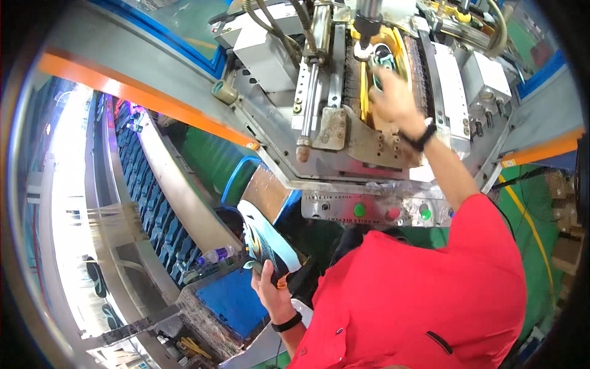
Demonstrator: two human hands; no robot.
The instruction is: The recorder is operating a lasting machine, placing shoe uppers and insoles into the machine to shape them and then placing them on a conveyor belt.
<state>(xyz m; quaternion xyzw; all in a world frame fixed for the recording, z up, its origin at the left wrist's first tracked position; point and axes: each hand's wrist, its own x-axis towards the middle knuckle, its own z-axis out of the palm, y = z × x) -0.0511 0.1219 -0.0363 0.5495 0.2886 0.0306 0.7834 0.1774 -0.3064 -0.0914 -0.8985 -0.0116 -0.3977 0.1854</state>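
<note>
Down at the lower middle, my left hand point(271, 295) grips a sneaker point(263, 237) by its heel end. The sneaker has a dark upper with teal and orange parts and a thick pale blue sole, and it is tilted with the toe pointing up. My right hand point(396, 103) reaches into the pressing machine point(344, 132), over its yellow-sided slot. Just beyond its fingers sits a second shoe point(385, 55), dark with light green, below a metal plunger point(369, 24). Motion smears the right fingers, so whether they touch that shoe cannot be told.
A control panel with green and red buttons point(360, 210) fronts the machine. On the left run a conveyor belt point(157, 190) and an orange rail point(153, 92). A bottle point(216, 254) lies beside a blue-topped stand point(230, 301). A blue-framed rack point(261, 187) stands below the machine.
</note>
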